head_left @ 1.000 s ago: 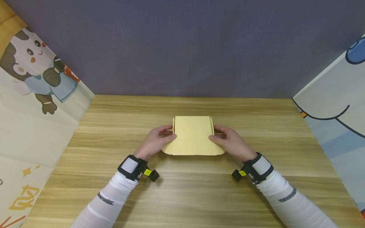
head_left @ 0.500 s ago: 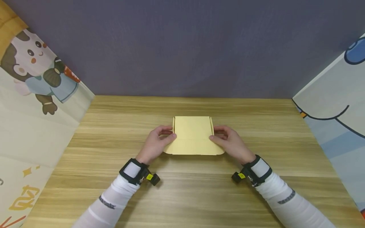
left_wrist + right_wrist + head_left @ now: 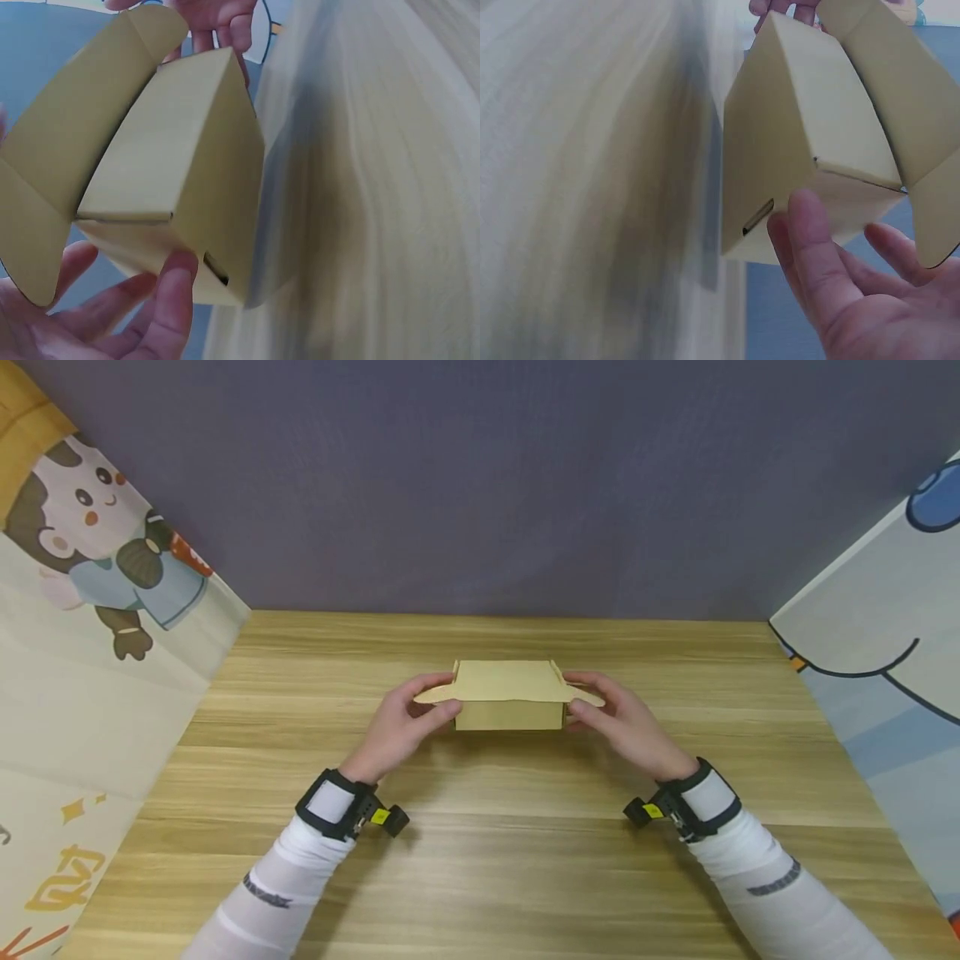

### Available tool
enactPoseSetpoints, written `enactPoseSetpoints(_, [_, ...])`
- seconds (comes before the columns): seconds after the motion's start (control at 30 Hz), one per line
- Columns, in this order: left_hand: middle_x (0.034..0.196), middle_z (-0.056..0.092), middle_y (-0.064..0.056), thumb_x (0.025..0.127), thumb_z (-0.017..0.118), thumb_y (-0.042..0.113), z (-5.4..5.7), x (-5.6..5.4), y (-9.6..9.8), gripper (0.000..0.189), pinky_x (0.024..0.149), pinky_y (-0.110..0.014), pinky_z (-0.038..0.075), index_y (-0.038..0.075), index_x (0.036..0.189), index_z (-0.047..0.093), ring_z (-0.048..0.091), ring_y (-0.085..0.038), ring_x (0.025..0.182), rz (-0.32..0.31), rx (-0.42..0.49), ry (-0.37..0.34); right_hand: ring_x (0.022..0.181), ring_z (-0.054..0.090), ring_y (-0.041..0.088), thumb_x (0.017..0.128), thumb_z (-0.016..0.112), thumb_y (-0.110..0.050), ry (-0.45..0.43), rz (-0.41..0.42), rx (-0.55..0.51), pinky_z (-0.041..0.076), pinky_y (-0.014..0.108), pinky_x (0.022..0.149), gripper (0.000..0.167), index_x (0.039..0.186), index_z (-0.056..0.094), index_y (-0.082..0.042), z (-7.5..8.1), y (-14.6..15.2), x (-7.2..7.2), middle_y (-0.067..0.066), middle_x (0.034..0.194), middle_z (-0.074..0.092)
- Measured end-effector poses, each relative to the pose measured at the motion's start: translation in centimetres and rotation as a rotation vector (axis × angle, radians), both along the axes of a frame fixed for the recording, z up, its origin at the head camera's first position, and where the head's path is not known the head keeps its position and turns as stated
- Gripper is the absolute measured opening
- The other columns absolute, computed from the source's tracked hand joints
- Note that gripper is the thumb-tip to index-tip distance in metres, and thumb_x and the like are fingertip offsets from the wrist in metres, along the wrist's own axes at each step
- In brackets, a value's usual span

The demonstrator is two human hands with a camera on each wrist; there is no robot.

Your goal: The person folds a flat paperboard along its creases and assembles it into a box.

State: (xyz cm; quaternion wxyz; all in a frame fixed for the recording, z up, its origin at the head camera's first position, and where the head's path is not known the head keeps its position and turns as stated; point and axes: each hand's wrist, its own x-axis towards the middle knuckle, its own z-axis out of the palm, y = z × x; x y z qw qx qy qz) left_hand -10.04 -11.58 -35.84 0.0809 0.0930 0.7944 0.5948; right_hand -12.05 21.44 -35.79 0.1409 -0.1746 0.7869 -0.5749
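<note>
A small yellow-tan cardboard box [image 3: 510, 715] is held between both hands near the middle of the table. Its lid has a front flap with rounded ears [image 3: 433, 695] jutting out to each side; this flap [image 3: 71, 112] stands away from the box wall in the left wrist view. My left hand [image 3: 397, 720] grips the box's left end, thumb on the end wall and fingers behind. On the right end, my right hand [image 3: 628, 727] holds it the same way. A small slot [image 3: 758, 217] shows low on the box near the right thumb.
The wood-grain table [image 3: 510, 860] spreads around the box. A dark grey-blue panel [image 3: 510, 485] rises behind it, with cartoon-printed panels [image 3: 90, 710] at the left and right. Each wrist wears a strapped camera [image 3: 390, 820].
The box has tipped so that its front wall now shows beneath the flap. Both hands have turned with it, and their wrists have moved slightly apart.
</note>
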Motion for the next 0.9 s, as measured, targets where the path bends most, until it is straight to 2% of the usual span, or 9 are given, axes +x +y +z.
enactPoseSetpoints(0.03, [0.134, 0.057, -0.004, 0.091, 0.066, 0.040, 0.2, 0.0, 0.0, 0.052, 0.085, -0.047, 0.055, 0.021, 0.138, 0.052, 0.070, -0.025, 0.094, -0.004, -0.003, 0.003, 0.099, 0.067, 0.034, 0.099, 0.055, -0.030, 0.000, 0.000, 0.019, 0.055, 0.044, 0.089, 0.053, 0.145, 0.039, -0.010, 0.2, 0.1, 0.0, 0.012, 0.147, 0.042])
enactPoseSetpoints(0.07, [0.129, 0.060, -0.002, 0.091, 0.066, 0.041, -0.1, -0.2, -0.1, 0.052, 0.084, -0.046, 0.056, 0.023, 0.137, 0.052, 0.069, -0.023, 0.094, -0.004, 0.002, 0.010, 0.098, 0.067, 0.035, 0.099, 0.055, -0.030, 0.002, -0.001, 0.033, 0.056, 0.042, 0.088, 0.052, 0.145, 0.040, -0.010, 0.4, 0.1, 0.0, 0.012, 0.145, 0.043])
enactPoseSetpoints(0.23, [0.110, 0.066, -0.009, 0.097, 0.055, 0.044, 0.3, -0.3, 0.1, 0.049, 0.081, -0.049, 0.057, 0.015, 0.135, 0.054, 0.067, -0.025, 0.091, 0.011, -0.001, 0.051, 0.097, 0.067, 0.029, 0.101, 0.050, -0.037, 0.004, -0.042, 0.071, 0.058, 0.040, 0.082, 0.049, 0.141, 0.046, -0.010, 1.1, -0.2, 0.1, 0.013, 0.131, 0.054])
enactPoseSetpoints(0.43, [0.110, 0.065, -0.003, 0.097, 0.042, 0.058, 1.1, 0.3, 0.6, 0.059, 0.076, -0.051, 0.056, 0.014, 0.134, 0.056, 0.067, -0.028, 0.080, 0.093, -0.104, 0.065, 0.091, 0.068, 0.038, 0.098, 0.047, -0.050, -0.026, -0.130, 0.106, 0.059, 0.044, 0.072, 0.054, 0.128, 0.055, -0.006, 1.8, -1.2, 0.6, 0.017, 0.115, 0.062])
enactPoseSetpoints(0.67, [0.106, 0.066, -0.003, 0.098, 0.028, 0.064, 1.7, 0.8, 1.2, 0.065, 0.066, -0.038, 0.054, 0.016, 0.134, 0.055, 0.067, -0.032, 0.075, 0.140, -0.220, 0.062, 0.084, 0.067, 0.042, 0.096, 0.040, -0.061, -0.068, -0.179, 0.148, 0.059, 0.048, 0.065, 0.065, 0.126, 0.057, -0.006, 2.6, -1.9, 0.8, 0.020, 0.107, 0.066])
enactPoseSetpoints(0.9, [0.101, 0.068, -0.009, 0.101, 0.021, 0.058, 1.9, 1.0, 1.6, 0.062, 0.060, -0.036, 0.054, 0.011, 0.124, 0.055, 0.066, -0.032, 0.072, 0.181, -0.221, 0.057, 0.075, 0.069, 0.036, 0.092, 0.036, -0.069, -0.105, -0.210, 0.180, 0.059, 0.048, 0.061, 0.073, 0.118, 0.059, -0.005, 3.1, -2.5, 0.6, 0.019, 0.099, 0.068])
